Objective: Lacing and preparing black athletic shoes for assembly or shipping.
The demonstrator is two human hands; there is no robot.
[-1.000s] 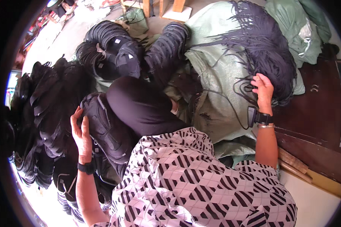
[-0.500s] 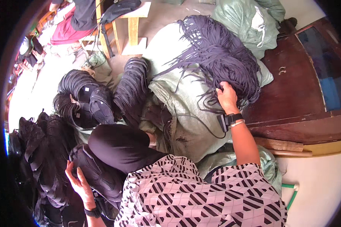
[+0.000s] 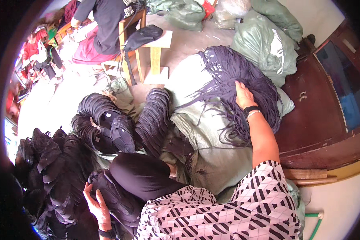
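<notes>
A black shoe upper (image 3: pixel 118 196) with mesh panels rests beside my bent knee. My left hand (image 3: pixel 99 208) grips its outer edge, thumb over the upper and fingers along the side. At the right my arm is stretched forward. My right hand (image 3: pixel 245 96) lies with its fingers extended on a large heap of dark purple-grey flat laces (image 3: pixel 258 86), holding none that I can make out. The heap spreads over a stuffed pale green sack (image 3: pixel 212 160), and loose lace ends trail to its left.
Nested stacks of black shoe parts (image 3: pixel 154 116) stand ahead of my knee, with a darker pile (image 3: pixel 52 172) at the left. Green sacks (image 3: pixel 264 44) sit at the far right near a brown wooden door (image 3: pixel 312 100). Another person (image 3: pixel 104 28) sits beyond a wooden stool (image 3: pixel 158 44).
The view has tilted up, showing more of the far floor. My right hand has moved farther onto the laces, its fingers straightening. My left hand stays on the shoe upper.
</notes>
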